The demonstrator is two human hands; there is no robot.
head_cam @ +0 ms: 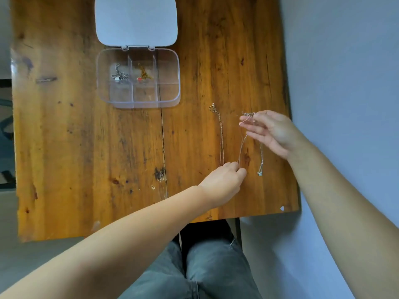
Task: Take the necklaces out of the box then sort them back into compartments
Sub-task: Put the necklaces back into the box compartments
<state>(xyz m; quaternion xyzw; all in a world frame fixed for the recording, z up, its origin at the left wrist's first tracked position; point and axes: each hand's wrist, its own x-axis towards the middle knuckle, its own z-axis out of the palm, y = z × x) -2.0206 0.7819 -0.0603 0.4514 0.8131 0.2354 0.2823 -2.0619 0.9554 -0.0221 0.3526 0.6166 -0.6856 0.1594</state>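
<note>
From the head camera, a worn wooden table (pixel 64 137) fills most of the view, with a pale wall at 3 o'clock and the person's grey trouser legs at 6 o'clock. At about 11 o'clock from the table's middle sits a clear plastic box (pixel 138 100) with its white lid (pixel 136 20) thrown open flat toward 12 o'clock. The box is divided into six compartments: the far-left one holds a bunched silver necklace (pixel 119 75), the far-middle one a bunched gold necklace with a red pendant (pixel 144 75), and the other four look bare. Well apart from the box, toward 4 o'clock, two thin chains are stretched lengthwise on the wood. A gold-toned chain (pixel 221 134) runs from its clasp at the 12 o'clock end down to the left hand (pixel 223 180), whose fingertips are pinched closed at its near end. Just beside it, at 3 o'clock, a silver chain with a small butterfly pendant (pixel 260 160) hangs from the right hand (pixel 272 132), which pinches the clasp end between thumb and forefinger, the other fingers spread loosely; the pendant rests on the table at that chain's 6 o'clock end. A fine strand also runs between the two hands, and which chain it belongs to I cannot tell.
</note>
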